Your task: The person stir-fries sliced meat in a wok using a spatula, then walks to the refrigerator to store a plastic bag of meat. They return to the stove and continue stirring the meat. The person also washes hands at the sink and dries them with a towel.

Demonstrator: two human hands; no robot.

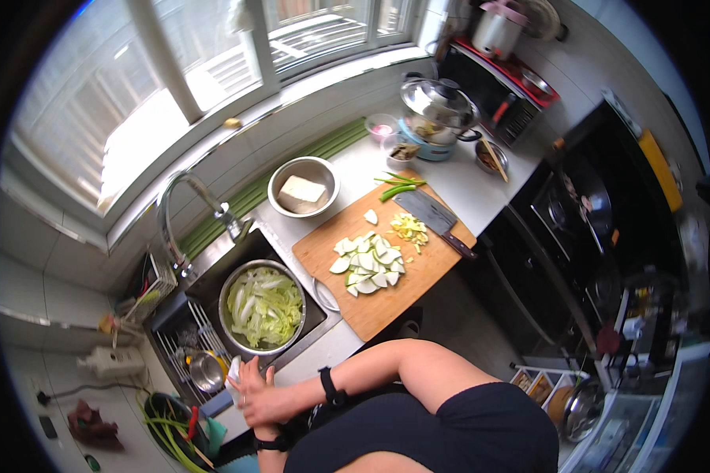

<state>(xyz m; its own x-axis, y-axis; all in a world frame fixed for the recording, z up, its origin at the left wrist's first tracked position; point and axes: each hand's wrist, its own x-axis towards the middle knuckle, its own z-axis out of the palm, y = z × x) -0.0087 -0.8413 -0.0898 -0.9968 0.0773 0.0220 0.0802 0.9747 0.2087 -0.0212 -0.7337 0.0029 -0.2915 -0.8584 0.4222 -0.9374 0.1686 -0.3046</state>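
Note:
My right hand lies across my left hand at the sink's front edge. A crumpled white tissue or cloth shows beside the fingers; which hand holds it is unclear. Just beyond, a metal basin of cut napa cabbage sits in the sink. To the right, a wooden cutting board carries pale green-skinned vegetable slices, chopped yellowish pieces, green stalks and a cleaver. A metal bowl holds a white block resembling tofu.
A curved faucet rises behind the sink. A lidded pot and a small bowl with chopsticks stand at the back right. A wok is on the stove. At lower left, a dark container holds green stalks and a red pepper.

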